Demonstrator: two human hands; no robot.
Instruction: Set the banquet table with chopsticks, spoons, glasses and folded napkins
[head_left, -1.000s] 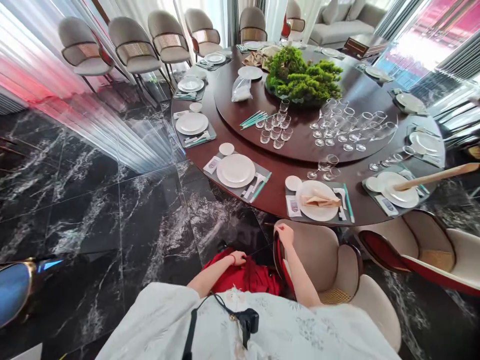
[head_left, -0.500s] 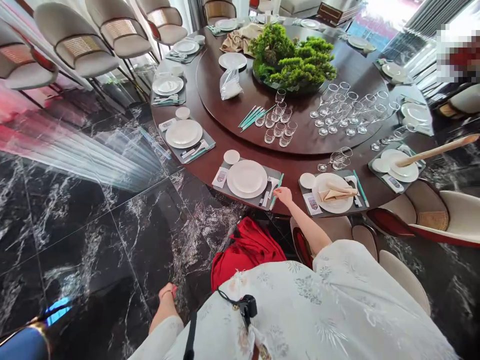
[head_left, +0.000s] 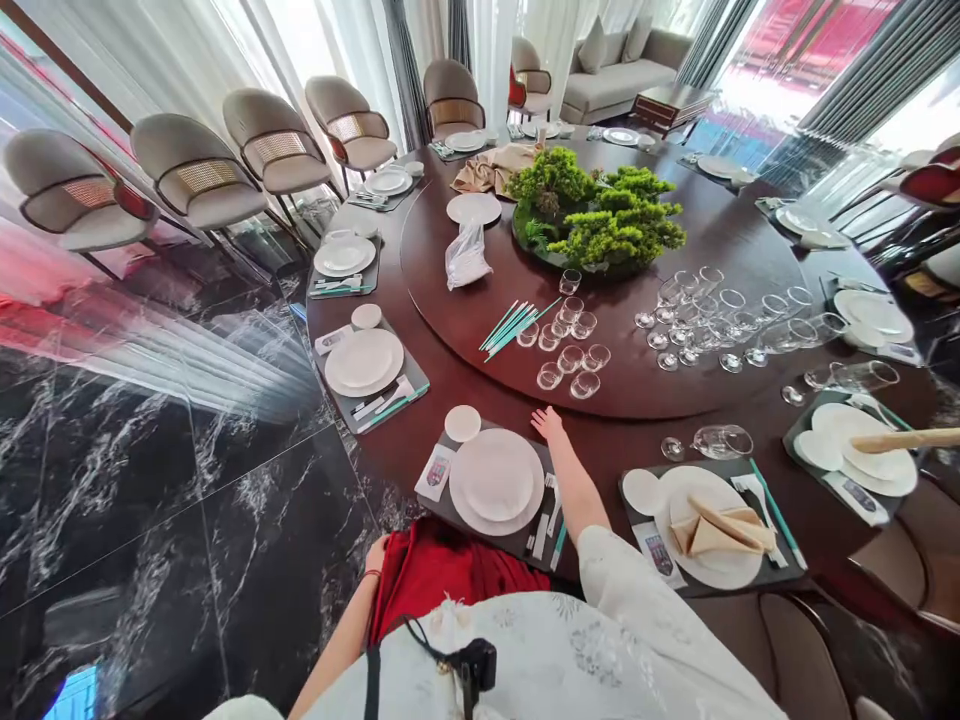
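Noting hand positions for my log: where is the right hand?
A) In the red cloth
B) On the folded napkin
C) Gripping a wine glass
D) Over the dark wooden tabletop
D. The open right hand is empty, over the dark wooden tabletop, just past the grey place mat.

Right hand (head_left: 549, 425): bare tabletop strip (head_left: 495, 405) ahead; tumblers (head_left: 570, 360) block turntable (head_left: 442, 310).

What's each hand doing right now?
Left hand: on the red cloth, cannot tell if gripping.
Right hand: open, holding nothing, over the table.
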